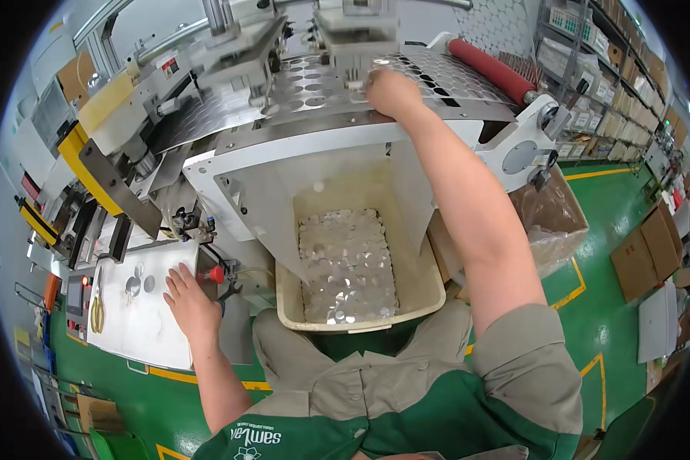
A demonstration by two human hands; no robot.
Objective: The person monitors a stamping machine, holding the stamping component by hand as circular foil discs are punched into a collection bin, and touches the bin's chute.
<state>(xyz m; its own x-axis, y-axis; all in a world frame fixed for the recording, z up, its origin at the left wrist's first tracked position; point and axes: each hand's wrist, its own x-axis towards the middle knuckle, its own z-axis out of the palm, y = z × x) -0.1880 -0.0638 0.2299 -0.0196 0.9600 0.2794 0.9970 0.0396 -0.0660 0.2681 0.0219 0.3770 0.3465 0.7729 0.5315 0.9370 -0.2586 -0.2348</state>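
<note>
Single head view, fisheye, looking steeply down, close over machine (322, 100).

My right hand (391, 92) covers whatever its fingertips meet on the punched sheet (314, 88), so I cannot tell if it grips anything. The bin (422, 295) has its near wall hidden behind my lap. Labels on the far shelves (590, 84) are too small to read, and the fisheye rim blacks out every corner

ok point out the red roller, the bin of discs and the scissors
red roller (492, 70), head view, middle of its length
bin (437, 287), head view, right rim
scissors (96, 310), head view, handles
</note>
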